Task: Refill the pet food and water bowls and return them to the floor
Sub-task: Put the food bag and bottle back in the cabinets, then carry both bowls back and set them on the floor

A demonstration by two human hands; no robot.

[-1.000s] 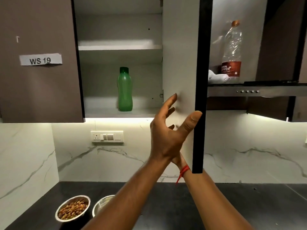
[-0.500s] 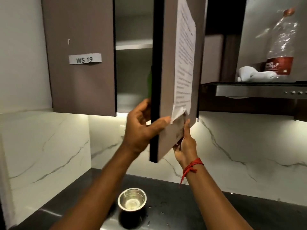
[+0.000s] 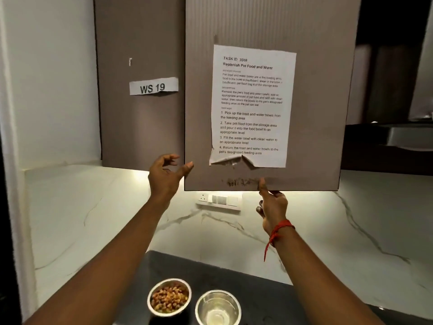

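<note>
Two steel bowls sit side by side on the dark surface (image 3: 257, 277): the food bowl (image 3: 169, 297), holding kibble, left of the water bowl (image 3: 218, 307). Above them, the left hand (image 3: 167, 174) hangs loosely spread beside the cabinet door (image 3: 316, 113), while the right hand (image 3: 273, 207) pinches its lower edge beneath a taped instruction sheet (image 3: 253, 106).

Printed sheet (image 3: 251, 106) on cabinet door (image 3: 316, 90); switchboard (image 3: 220, 200) below.
</note>
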